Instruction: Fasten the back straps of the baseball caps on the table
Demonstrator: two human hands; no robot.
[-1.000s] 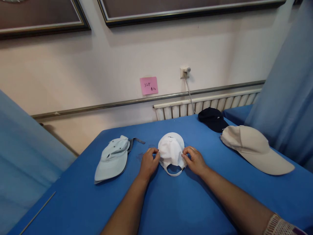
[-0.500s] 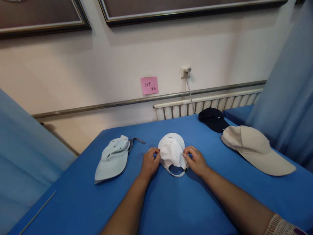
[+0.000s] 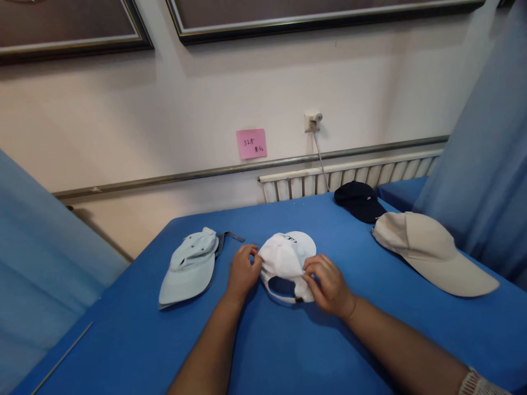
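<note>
A white baseball cap [image 3: 282,255] with dark lettering at the front sits on the blue-covered table [image 3: 272,345]. Its brim points away and to the right, and its back opening with the strap faces me. My left hand [image 3: 246,269] pinches the left side of the crown. On the right side, my right hand [image 3: 327,282] has the fabric between thumb and fingers. Left of these lies a pale blue cap [image 3: 191,266] with a dark strap trailing behind it.
To the right is a beige long-brimmed cap [image 3: 428,249], with a navy cap [image 3: 358,200] behind it. A thin rod [image 3: 61,357] lies at the front left. Blue curtains [image 3: 481,159] hang at both sides. A radiator [image 3: 296,186] runs along the wall.
The white cap has turned clockwise, so its brim now points further right and its back opening has shifted left. Both hands have moved with it, the right one slightly lower.
</note>
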